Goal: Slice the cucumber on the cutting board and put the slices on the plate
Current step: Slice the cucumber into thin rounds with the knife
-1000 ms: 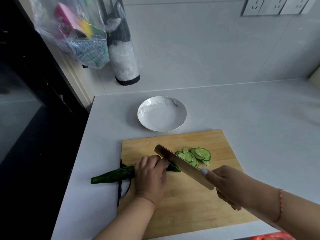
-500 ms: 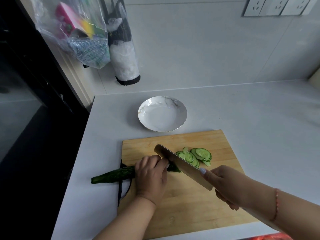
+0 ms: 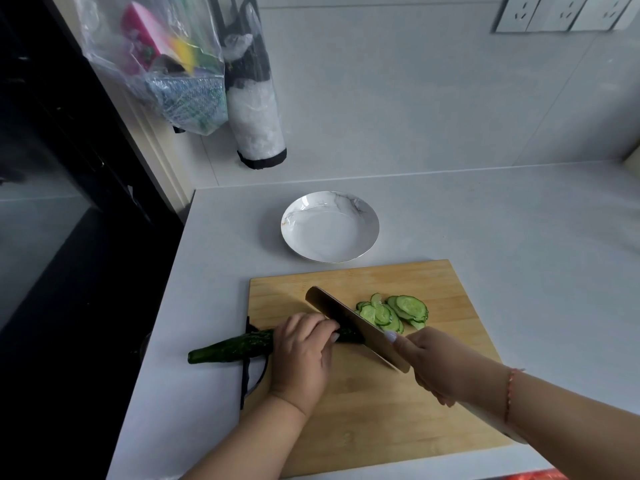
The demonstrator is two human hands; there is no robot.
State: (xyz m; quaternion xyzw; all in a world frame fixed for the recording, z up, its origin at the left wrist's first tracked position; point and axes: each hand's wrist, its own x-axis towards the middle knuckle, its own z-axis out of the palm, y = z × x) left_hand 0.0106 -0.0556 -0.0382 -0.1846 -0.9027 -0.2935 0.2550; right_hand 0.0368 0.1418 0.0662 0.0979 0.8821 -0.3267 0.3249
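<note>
A dark green cucumber (image 3: 230,347) lies across the left edge of the wooden cutting board (image 3: 374,420), its uncut end sticking out over the counter. My left hand (image 3: 301,358) presses down on it with curled fingers. My right hand (image 3: 438,367) grips a knife (image 3: 349,322) whose blade rests against the cucumber's cut end, right beside my left fingertips. Several pale green slices (image 3: 394,311) lie fanned on the board just right of the blade. A white marbled plate (image 3: 301,206) stands behind the board with nothing on it.
A black strap (image 3: 246,379) hangs from the board's left side. Plastic bags (image 3: 180,74) and a bag dispenser (image 3: 254,116) hang on the wall at the back left. The counter's left edge drops off into a dark gap. Wall sockets (image 3: 564,12) sit at top right.
The knife and my right hand shifted only slightly at the cucumber's cut end. My left hand stayed on the cucumber. The slice pile looks the same.
</note>
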